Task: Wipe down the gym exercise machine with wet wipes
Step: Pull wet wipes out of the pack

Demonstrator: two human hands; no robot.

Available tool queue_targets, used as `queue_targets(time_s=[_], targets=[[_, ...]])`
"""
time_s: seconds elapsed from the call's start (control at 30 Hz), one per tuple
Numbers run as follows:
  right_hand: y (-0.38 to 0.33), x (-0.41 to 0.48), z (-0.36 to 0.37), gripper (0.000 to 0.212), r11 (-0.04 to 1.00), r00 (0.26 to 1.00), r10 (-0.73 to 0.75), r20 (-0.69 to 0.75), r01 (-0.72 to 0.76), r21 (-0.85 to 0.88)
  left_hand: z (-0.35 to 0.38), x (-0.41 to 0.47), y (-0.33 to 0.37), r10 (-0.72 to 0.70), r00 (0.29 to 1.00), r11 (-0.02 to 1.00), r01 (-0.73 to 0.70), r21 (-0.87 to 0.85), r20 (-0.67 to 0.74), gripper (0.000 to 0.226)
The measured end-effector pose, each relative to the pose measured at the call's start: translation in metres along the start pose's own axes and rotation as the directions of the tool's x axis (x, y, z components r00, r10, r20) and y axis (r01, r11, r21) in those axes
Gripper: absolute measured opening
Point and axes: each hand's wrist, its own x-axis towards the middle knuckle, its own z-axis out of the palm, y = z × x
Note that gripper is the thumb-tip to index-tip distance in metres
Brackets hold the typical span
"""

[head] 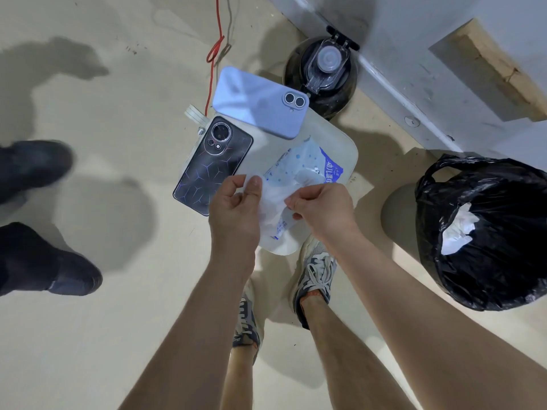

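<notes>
Head view, looking down: a black bin bag (488, 232) stands open just right of the worktop (334, 134), likely placed there for spent wipes; crumpled white ones already lie inside. The wet-wipe pack (305, 164) lies on the worktop beside two face-down phones. Above it, the left hand (233, 208) and right hand (322, 211) each pinch a fresh wipe (272, 202), seemingly spreading it for use.

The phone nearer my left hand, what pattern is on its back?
Black with a thin-lined hexagon pattern on the phone, head view.
</notes>
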Motion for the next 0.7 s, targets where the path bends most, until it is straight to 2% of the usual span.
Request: queue_targets(time_s=[0.07,0.17,0.23,0.3,0.33,0.37,0.43,0.5,0.6,0.7], targets=[[0.001,-0.001,0.003,0.015,0.987,0.998,-0.053,-0.042,0.047,-0.151,0.000,-0.006,0.002,0.024,1.000,1.000,-0.024,0.012,-0.009,0.014],[0.005,-0.001,0.001,0.020,0.931,0.993,-0.116,-0.036,0.096,-0.351,-0.003,-0.012,0.002,0.006,0.995,0.992,0.006,0.127,-0.098,0.024],[0.010,0.003,-0.001,0.020,0.944,0.994,-0.104,-0.039,0.087,-0.319,-0.008,-0.014,0.000,-0.107,0.989,0.988,0.117,0.101,-0.106,0.031],[0.014,0.003,0.001,0.020,0.975,0.994,-0.088,-0.071,0.072,-0.211,-0.011,-0.015,-0.002,-0.256,0.966,0.957,0.258,0.136,-0.031,0.031],[0.014,0.002,0.003,0.020,0.984,0.992,-0.085,-0.096,0.069,-0.161,-0.012,-0.015,-0.004,-0.280,0.960,0.931,0.268,0.248,0.015,0.027],[0.015,0.001,0.006,0.019,0.991,0.989,-0.079,-0.124,0.064,-0.118,-0.012,-0.015,-0.008,-0.258,0.965,0.886,0.212,0.413,0.057,0.024],[0.017,-0.002,0.011,0.016,0.999,0.984,-0.041,-0.173,0.036,-0.034,-0.007,-0.017,-0.015,-0.170,0.974,0.724,0.022,0.690,0.148,0.039],[0.017,-0.003,0.013,0.007,0.999,0.976,0.007,-0.216,0.000,0.035,0.003,-0.017,-0.013,-0.117,0.968,0.598,-0.108,0.794,0.221,0.041],[0.020,-0.005,0.011,0.010,0.998,0.958,0.020,-0.285,-0.004,0.057,0.017,-0.009,-0.013,-0.071,0.930,0.320,-0.322,0.891,0.362,0.039],[0.022,-0.002,0.005,0.004,0.998,0.944,0.036,-0.327,-0.016,0.062,0.027,-0.002,-0.009,-0.083,0.875,-0.048,-0.481,0.876,0.476,0.043]])
